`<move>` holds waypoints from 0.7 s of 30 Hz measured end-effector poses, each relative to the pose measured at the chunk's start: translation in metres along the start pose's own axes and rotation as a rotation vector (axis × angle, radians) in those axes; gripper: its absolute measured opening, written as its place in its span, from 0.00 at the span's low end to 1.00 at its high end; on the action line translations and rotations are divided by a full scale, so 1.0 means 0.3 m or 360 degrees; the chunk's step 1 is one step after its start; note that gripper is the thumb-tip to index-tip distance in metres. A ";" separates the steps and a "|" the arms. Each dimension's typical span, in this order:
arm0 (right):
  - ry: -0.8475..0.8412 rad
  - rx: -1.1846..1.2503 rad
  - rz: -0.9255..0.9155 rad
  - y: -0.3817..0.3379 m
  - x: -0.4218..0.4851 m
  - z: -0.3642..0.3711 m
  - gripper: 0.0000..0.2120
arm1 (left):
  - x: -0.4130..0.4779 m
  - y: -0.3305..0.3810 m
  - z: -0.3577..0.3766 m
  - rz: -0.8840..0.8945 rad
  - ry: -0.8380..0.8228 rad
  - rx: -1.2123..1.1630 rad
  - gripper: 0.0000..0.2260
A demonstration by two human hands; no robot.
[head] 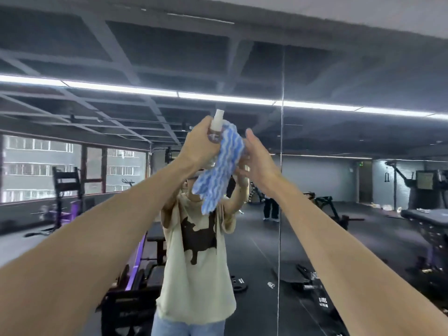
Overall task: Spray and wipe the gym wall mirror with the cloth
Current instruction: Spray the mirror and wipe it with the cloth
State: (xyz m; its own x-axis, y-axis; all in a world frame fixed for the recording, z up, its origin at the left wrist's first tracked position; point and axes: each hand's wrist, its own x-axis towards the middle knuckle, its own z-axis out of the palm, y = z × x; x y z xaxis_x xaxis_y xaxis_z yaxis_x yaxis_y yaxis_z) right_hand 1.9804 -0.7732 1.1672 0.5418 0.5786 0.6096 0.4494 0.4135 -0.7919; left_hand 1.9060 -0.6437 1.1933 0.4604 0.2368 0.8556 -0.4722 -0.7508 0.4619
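Left hand (196, 147) grips a small clear plastic spray bottle (215, 127) and blue-and-white wavy-striped cloth (218, 173) before the gym wall mirror (351, 76). Right hand (258, 161), fingers straight, alongside, should take the cloth first.

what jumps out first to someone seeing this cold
Raised at centre frame, the left hand grips a small clear spray bottle with a blue-and-white wavy cloth hanging beside it, and the right hand reaches the cloth's edge, grip unclear. Behind them the wall mirror fills the view, reflecting the person's cream T-shirt below and bright ceiling light strips above.
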 end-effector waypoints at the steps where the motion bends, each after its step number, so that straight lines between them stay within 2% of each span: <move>1: -0.0075 -0.0086 0.0031 -0.007 -0.005 -0.002 0.20 | -0.009 0.006 -0.002 0.0030 -0.0002 0.0034 0.09; 3: -0.0166 -0.0252 0.0056 -0.010 -0.006 0.002 0.12 | -0.033 0.020 -0.009 0.0071 -0.0011 0.0077 0.09; 6: 0.0013 -0.0301 0.0079 -0.014 0.001 0.019 0.04 | -0.054 0.040 -0.027 0.0053 -0.0022 0.0127 0.11; 8: 0.0235 -0.0246 0.0062 0.004 0.012 0.004 0.05 | -0.054 0.049 -0.047 0.0000 0.0004 0.0088 0.12; 10: 0.0289 -0.0196 0.0138 0.030 0.012 -0.024 0.09 | -0.052 0.056 -0.068 -0.0027 0.0017 0.0101 0.12; 13: 0.0193 0.0117 0.0178 0.062 -0.007 -0.057 0.14 | -0.052 0.060 -0.105 -0.0082 0.0023 0.0106 0.12; 17: 0.0177 0.0540 0.0061 0.072 -0.020 -0.066 0.09 | -0.055 0.052 -0.146 -0.0106 0.0066 0.0056 0.14; 19: 0.0065 0.0525 -0.0023 0.069 -0.036 -0.073 0.02 | -0.062 0.049 -0.161 -0.0138 0.0038 0.0009 0.14; 21: -0.0117 0.0259 -0.0046 0.054 -0.068 -0.077 0.10 | -0.065 0.048 -0.171 -0.0151 -0.0023 0.0019 0.13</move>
State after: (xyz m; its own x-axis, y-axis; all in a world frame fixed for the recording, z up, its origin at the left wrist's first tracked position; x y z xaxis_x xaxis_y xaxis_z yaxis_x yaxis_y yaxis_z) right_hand 1.9931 -0.7946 1.1427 0.4744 0.6121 0.6327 0.3398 0.5357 -0.7730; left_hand 1.8517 -0.6276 1.1951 0.5132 0.2983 0.8048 -0.4173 -0.7326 0.5377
